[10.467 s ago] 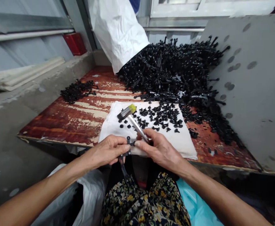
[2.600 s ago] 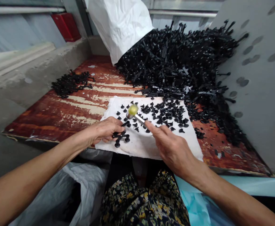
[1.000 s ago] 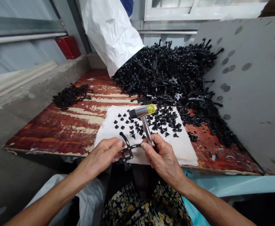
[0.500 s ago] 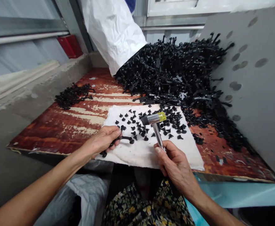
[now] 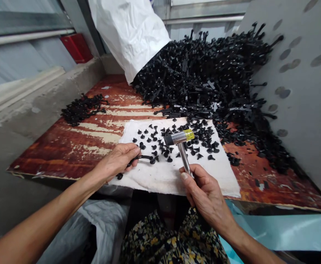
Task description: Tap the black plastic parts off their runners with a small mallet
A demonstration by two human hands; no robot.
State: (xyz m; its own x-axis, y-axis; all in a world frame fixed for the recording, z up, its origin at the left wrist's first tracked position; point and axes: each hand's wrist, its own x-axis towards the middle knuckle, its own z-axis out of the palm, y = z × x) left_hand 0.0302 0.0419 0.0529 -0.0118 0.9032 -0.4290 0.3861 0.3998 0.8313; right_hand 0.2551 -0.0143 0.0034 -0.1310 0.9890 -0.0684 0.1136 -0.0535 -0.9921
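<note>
My right hand (image 5: 203,187) grips the metal handle of a small mallet (image 5: 179,138) with one dark face and one yellow face. The mallet's head hangs above the white cloth (image 5: 160,179). At the cloth's left side, my left hand (image 5: 123,158) is closed on a long black plastic piece (image 5: 146,157) with round ends; the fingers hide part of it. Small black plugs (image 5: 170,158) with flat round heads are scattered over the cloth, many standing on their heads, more thickly toward the right.
A large heap of black plastic pieces (image 5: 204,77) spills from a white sack (image 5: 132,33) at the back. A smaller pile (image 5: 83,108) lies at the left of the worn red board (image 5: 53,146). A grey panel (image 5: 300,91) stands on the right; a red box (image 5: 76,47) sits back left.
The view has shifted slightly. My left hand still holds the black piece, whose free end now sits a little lower relative to the plugs. The mallet stays almost in place.
</note>
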